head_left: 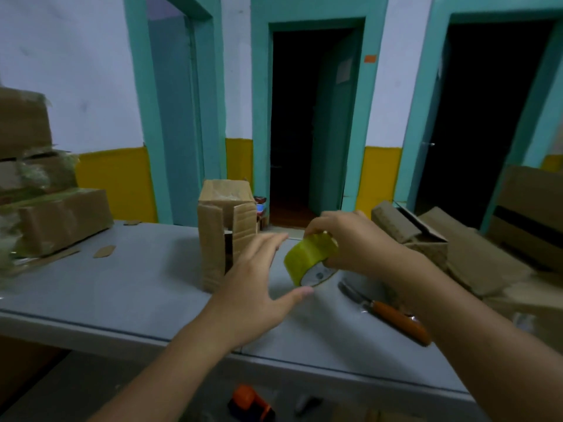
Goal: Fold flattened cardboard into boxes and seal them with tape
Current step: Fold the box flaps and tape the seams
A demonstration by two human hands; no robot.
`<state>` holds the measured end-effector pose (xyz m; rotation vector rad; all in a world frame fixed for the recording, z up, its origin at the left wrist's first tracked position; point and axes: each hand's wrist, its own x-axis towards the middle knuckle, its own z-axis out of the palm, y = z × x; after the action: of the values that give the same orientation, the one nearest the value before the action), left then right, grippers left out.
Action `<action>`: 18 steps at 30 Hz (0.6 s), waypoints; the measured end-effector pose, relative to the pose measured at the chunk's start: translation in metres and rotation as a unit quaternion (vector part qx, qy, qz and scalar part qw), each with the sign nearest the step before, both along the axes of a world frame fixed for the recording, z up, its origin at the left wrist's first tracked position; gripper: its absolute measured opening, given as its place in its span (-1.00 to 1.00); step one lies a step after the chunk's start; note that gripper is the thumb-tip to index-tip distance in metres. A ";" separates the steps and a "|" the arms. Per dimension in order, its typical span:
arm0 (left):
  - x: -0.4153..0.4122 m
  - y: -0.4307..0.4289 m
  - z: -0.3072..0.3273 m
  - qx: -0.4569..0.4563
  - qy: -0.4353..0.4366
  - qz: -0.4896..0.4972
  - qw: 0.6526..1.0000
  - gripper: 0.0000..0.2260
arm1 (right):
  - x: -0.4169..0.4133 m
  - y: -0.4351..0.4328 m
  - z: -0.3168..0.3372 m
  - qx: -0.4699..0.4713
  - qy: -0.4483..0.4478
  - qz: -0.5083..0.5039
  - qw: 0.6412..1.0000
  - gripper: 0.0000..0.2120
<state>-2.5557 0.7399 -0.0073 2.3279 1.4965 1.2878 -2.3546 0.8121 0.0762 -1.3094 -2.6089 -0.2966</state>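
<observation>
Grey table [122, 284] before teal doorways [260, 117] — right hand [356, 239] fingers clamp the tape roll [307, 254]; left hand [253, 287] fingers spread.

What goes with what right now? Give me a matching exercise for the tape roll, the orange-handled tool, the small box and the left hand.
Things:
1. tape roll
2. orange-handled tool
3. small box
4. left hand

States:
A. lying flat on the table
B. standing on end, flaps ajar
C. open, gripping nothing
D. gripped by the right hand

Pairs: 1-D, 2-A, 3-B, 4-C
</observation>
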 end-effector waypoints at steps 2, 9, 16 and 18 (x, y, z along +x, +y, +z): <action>0.010 0.000 0.002 -0.049 -0.038 -0.038 0.997 -0.22 | 0.002 -0.024 0.010 0.023 -0.013 0.047 0.999 -0.43; 0.013 -0.024 -0.013 0.057 -0.214 -0.077 0.972 -0.57 | 0.043 -0.056 -0.020 -0.128 0.252 0.016 0.959 0.07; 0.011 -0.020 -0.033 0.113 -0.119 -0.063 0.984 -0.55 | 0.051 -0.066 -0.034 -0.216 0.279 0.102 0.930 -0.65; 0.012 -0.018 -0.033 0.128 -0.093 -0.063 0.985 -0.54 | 0.050 -0.068 -0.034 -0.188 0.268 0.092 0.940 -0.67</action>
<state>-2.5433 0.7224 -0.0406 2.3237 1.1688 1.6946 -2.3043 0.7437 0.0422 -1.0369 -2.3378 0.5422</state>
